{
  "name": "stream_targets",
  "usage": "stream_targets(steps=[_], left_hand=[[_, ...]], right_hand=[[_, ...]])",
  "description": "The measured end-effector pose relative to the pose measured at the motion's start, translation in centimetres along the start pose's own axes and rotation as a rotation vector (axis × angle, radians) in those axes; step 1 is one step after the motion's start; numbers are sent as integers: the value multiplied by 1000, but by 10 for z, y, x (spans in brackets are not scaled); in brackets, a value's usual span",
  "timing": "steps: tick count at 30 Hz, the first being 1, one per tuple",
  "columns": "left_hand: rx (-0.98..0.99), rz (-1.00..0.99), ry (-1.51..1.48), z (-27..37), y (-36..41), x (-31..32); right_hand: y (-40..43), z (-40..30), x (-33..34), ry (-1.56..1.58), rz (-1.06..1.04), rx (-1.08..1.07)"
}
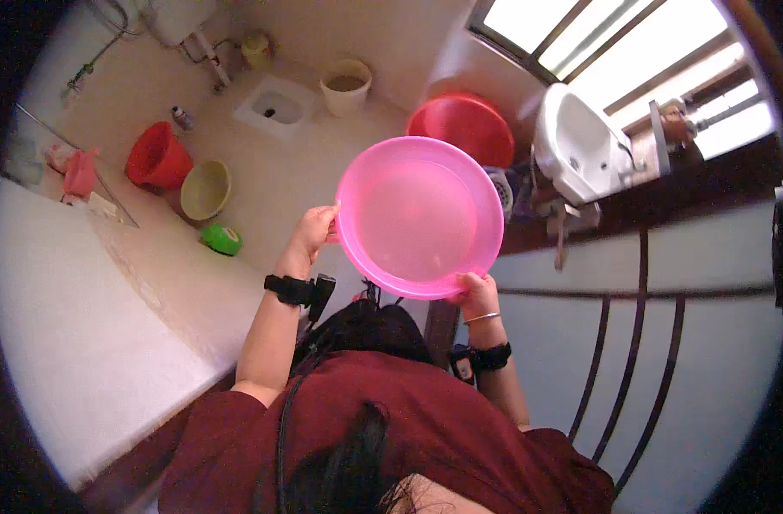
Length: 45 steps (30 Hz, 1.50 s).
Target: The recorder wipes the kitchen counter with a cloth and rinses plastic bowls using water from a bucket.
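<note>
Both of my hands hold a round pink plastic basin (pixel 420 218) out in front of me by its rim. My left hand (pixel 314 232) grips the rim on the left side. At the lower right, my right hand (pixel 475 292) has its thumb over the rim; its other fingers are mostly hidden under the basin. The basin's wide inner bottom faces up, and I cannot tell whether it holds water. Just behind its upper right edge is a large red tub (pixel 462 125), partly covered by the basin.
A squat toilet (pixel 277 108) lies in the floor beside a cream bucket (pixel 345 87). Towards the left are a red bucket (pixel 157 157), a yellowish basin (pixel 206 190) and a green container (pixel 222 239). A white washbasin (pixel 578 144) hangs below the window at right.
</note>
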State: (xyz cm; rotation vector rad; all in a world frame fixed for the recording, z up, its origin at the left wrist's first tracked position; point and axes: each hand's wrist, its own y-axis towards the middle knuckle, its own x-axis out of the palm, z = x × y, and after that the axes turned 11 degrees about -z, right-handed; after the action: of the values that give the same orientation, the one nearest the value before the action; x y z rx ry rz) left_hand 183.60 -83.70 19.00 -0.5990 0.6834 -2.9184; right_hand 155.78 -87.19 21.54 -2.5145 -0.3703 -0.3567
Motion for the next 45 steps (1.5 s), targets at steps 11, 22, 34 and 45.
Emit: stream_targets(steps=[11,22,34,45], left_hand=[[-37,457,-17,4,14,-77],[-50,824,-270,-15,0,-117],[-119,1185,-240,-31,20,-153],[-163,1353,-439,-41,43,-146]], right_hand=[[227,-16,38,-102,-234,225],[433,52,119,-191,-308,402],[641,184,162,-892,-743,223],[728,209,263,-589,-484,422]])
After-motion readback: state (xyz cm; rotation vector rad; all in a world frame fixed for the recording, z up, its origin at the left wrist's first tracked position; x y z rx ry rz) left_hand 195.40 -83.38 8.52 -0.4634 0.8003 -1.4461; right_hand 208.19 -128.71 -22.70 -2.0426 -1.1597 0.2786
